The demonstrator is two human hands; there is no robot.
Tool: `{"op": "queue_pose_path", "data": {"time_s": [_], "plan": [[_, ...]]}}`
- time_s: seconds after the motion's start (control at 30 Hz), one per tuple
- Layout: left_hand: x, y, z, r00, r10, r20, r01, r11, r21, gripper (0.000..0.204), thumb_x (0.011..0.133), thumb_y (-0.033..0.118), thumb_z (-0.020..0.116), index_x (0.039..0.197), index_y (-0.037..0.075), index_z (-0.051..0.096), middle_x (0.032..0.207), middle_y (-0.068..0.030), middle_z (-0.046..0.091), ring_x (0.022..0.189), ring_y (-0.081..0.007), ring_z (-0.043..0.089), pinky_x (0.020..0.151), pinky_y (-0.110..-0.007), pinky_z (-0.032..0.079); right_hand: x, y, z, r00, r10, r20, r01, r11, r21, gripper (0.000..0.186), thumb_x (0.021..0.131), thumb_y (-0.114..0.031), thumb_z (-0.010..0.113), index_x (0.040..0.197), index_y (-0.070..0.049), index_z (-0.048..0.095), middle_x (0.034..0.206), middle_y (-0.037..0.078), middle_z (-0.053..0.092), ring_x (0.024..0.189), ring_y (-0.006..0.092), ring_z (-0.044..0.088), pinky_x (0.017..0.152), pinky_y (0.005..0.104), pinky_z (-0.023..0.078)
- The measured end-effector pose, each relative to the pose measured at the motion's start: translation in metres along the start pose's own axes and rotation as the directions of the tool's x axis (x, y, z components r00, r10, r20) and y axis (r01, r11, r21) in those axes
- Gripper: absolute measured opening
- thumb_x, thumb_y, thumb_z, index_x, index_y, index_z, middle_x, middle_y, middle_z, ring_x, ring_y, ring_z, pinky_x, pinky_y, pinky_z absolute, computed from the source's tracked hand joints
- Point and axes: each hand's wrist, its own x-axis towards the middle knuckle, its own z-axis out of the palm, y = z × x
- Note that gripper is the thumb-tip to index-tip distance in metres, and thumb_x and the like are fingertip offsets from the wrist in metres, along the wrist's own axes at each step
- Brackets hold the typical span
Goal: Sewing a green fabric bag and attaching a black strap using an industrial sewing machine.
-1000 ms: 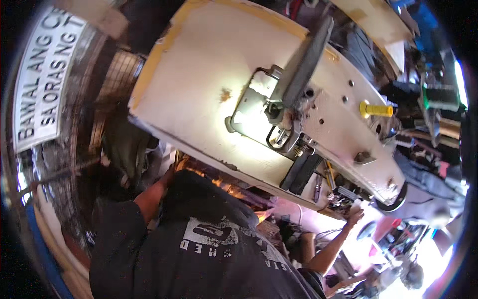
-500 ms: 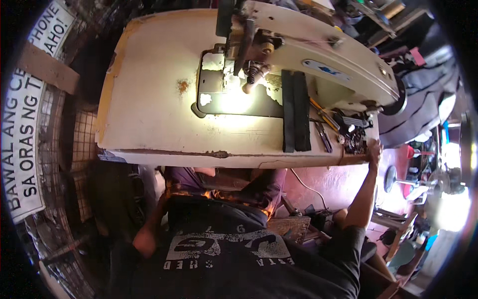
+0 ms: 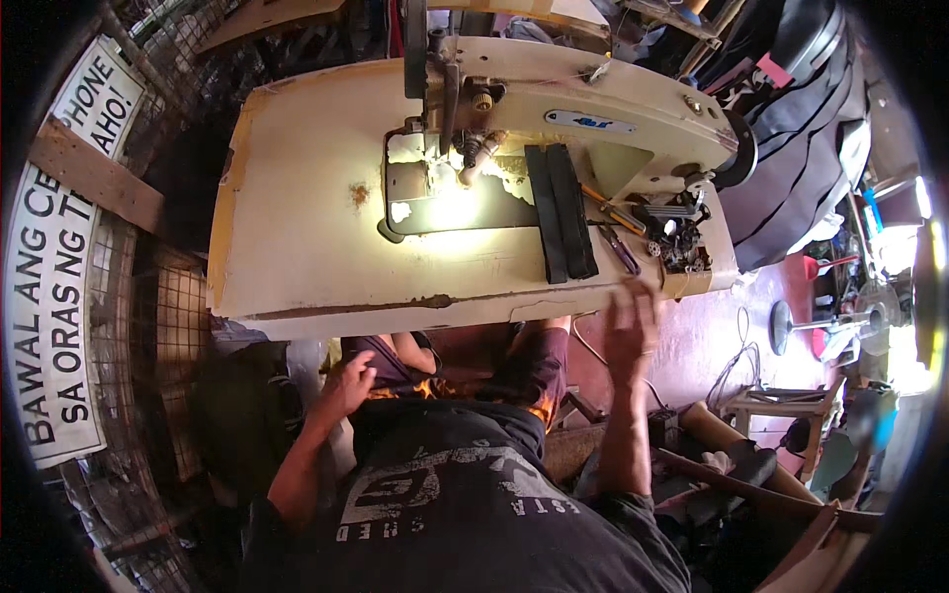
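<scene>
A cream industrial sewing machine [image 3: 652, 99] stands on a worn table [image 3: 287, 178], its lamp lighting the needle plate. My right hand [image 3: 633, 321] is raised at the table's front edge, fingers apart and empty, nearest the dark-handled tool [image 3: 620, 252]. My left hand [image 3: 348, 381] is below the table's front-left edge, over my lap, with fingers loosely apart and nothing visible in them. Two black strips [image 3: 554, 212] lie right of the needle area, beside a yellow-handled tool [image 3: 608, 208] and a pile of small metal parts [image 3: 682, 242] at the right end.
A wire mesh wall with white signs [image 3: 54, 326] and a wooden plank [image 3: 99, 173] is at left. Large dark bundled material [image 3: 811, 158] hangs at right, near standing fans [image 3: 875, 316], a small wooden stool [image 3: 781, 405] and loose cords [image 3: 741, 356] on the pink floor.
My right hand has left the table's right end and moved left along the front edge, fingers apart. My left hand has come up from low by my side into view. My view has straightened.
</scene>
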Motion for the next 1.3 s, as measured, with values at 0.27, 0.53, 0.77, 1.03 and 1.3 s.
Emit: {"op": "queue_pose_path", "data": {"time_s": [0.27,0.53,0.77,1.03,1.3], "plan": [[-0.011,0.124,-0.054,0.895,0.445,-0.026,-0.439,0.868,-0.232,0.025,0.095,0.015,0.065,0.117,0.002,0.064,0.103,-0.0160,0.072,0.097,-0.0337,0.069,0.086,-0.040,0.054,0.013,-0.109,0.048,0.990,-0.135,0.035,0.133,0.991,0.033,0.023,0.087,-0.010,0.070,0.109,-0.003,0.065,0.116,0.014,0.060,0.111,0.0349,0.057,0.094,0.0477,0.047],[0.062,0.130,-0.113,0.675,0.394,-0.624,-0.484,0.875,0.028,0.017,0.097,0.001,0.056,0.111,0.002,0.065,0.098,-0.0125,0.067,0.085,-0.0259,0.066,0.077,-0.036,0.053,0.033,-0.077,0.080,0.995,-0.051,0.080,0.071,0.962,-0.264,0.039,0.087,-0.012,0.065,0.125,-0.004,0.061,0.128,0.014,0.057,0.125,0.0358,0.049,0.104,0.0498,0.038],[0.071,0.111,-0.096,0.613,0.502,-0.610,-0.494,0.846,0.200,0.026,0.088,-0.007,0.057,0.111,0.002,0.065,0.102,-0.0130,0.066,0.094,-0.0310,0.064,0.080,-0.041,0.053,0.043,-0.030,0.091,0.996,0.046,0.078,-0.021,0.953,-0.302,0.034,0.094,-0.019,0.063,0.127,-0.010,0.066,0.131,0.008,0.063,0.131,0.0297,0.051,0.108,0.0452,0.037],[0.070,0.116,-0.096,0.603,0.498,-0.623,-0.454,0.857,0.245,0.021,0.095,-0.001,0.056,0.112,0.005,0.066,0.104,-0.0110,0.066,0.094,-0.0265,0.065,0.081,-0.038,0.053,0.044,-0.021,0.091,0.996,0.072,0.050,-0.063,0.984,-0.164,0.034,0.092,-0.015,0.061,0.125,-0.008,0.066,0.130,0.010,0.063,0.133,0.0324,0.049,0.108,0.0488,0.035],[0.072,0.126,-0.097,0.548,0.595,-0.588,-0.424,0.803,0.418,0.021,0.088,-0.004,0.060,0.107,0.002,0.067,0.099,-0.0125,0.067,0.094,-0.0319,0.063,0.083,-0.044,0.052,0.039,-0.016,0.095,0.997,0.066,-0.041,-0.072,0.986,-0.153,0.037,0.087,-0.016,0.066,0.123,-0.010,0.067,0.128,0.008,0.065,0.132,0.0323,0.050,0.112,0.0491,0.034]]}}
